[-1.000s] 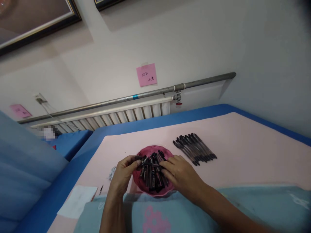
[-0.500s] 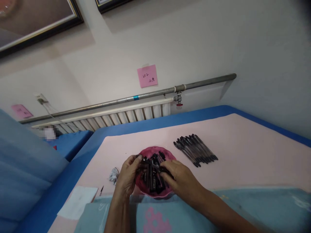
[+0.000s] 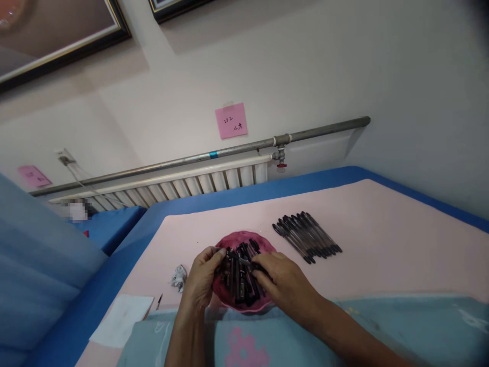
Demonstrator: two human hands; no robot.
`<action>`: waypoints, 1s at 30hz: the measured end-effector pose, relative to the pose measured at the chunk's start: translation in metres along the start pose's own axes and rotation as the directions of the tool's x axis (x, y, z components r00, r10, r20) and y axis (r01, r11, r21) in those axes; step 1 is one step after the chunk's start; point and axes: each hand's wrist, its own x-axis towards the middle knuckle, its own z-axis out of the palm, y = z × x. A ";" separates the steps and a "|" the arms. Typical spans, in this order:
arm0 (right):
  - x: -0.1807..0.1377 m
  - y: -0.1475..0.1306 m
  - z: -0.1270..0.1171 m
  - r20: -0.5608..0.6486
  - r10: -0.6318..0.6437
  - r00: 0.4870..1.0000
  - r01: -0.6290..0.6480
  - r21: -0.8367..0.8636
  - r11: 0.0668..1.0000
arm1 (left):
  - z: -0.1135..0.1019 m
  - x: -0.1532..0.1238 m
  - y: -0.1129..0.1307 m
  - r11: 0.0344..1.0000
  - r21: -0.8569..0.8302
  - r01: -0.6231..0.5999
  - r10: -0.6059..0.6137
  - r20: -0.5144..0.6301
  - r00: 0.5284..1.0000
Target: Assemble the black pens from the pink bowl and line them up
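Observation:
A pink-red dish (image 3: 233, 239) full of short black pen parts (image 3: 240, 285) sits on the pink table cover (image 3: 382, 244) near me. Both hands are over the dish. My left hand (image 3: 200, 283) pinches one end of a thin black pen piece (image 3: 239, 258) and my right hand (image 3: 284, 283) pinches the other end, fingers closed. To the right of the dish lies a neat row of several assembled black pens (image 3: 305, 234).
A crumpled wrapper (image 3: 178, 277) and a white paper sheet (image 3: 122, 318) lie left of the dish. A teal cloth with a pink flower (image 3: 244, 346) covers the near edge. The blue table border (image 3: 214, 201) runs along a radiator (image 3: 171, 186) and a pipe (image 3: 313, 133).
Both hands have drawn slightly closer together over the dish, still working the same pen piece. The view has shifted a little; the row of pens has not moved.

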 end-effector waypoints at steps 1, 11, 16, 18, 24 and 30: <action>0.000 0.000 0.000 0.005 0.002 1.000 -0.002 -0.004 1.000 | 0.000 0.000 0.000 1.000 -0.001 0.005 -0.005 0.003 1.000; 0.001 -0.002 -0.001 0.026 0.005 1.000 -0.004 -0.018 1.000 | -0.001 -0.001 0.001 1.000 -0.005 0.027 -0.027 0.013 1.000; 0.000 0.001 0.000 0.008 0.005 1.000 -0.004 -0.027 1.000 | -0.002 -0.001 0.001 0.999 0.036 0.010 -0.010 -0.002 1.000; 0.000 0.002 0.000 0.014 -0.001 1.000 0.001 -0.032 0.999 | -0.002 -0.001 0.000 0.996 0.089 -0.007 0.006 0.003 1.000; 0.001 0.001 -0.001 0.031 -0.009 0.999 0.010 -0.045 0.999 | -0.004 0.000 -0.002 0.991 0.128 -0.035 0.033 0.018 0.999; 0.000 0.001 0.000 0.037 -0.018 0.999 0.020 -0.046 0.999 | -0.004 -0.001 0.000 0.990 0.138 -0.013 0.012 0.009 1.000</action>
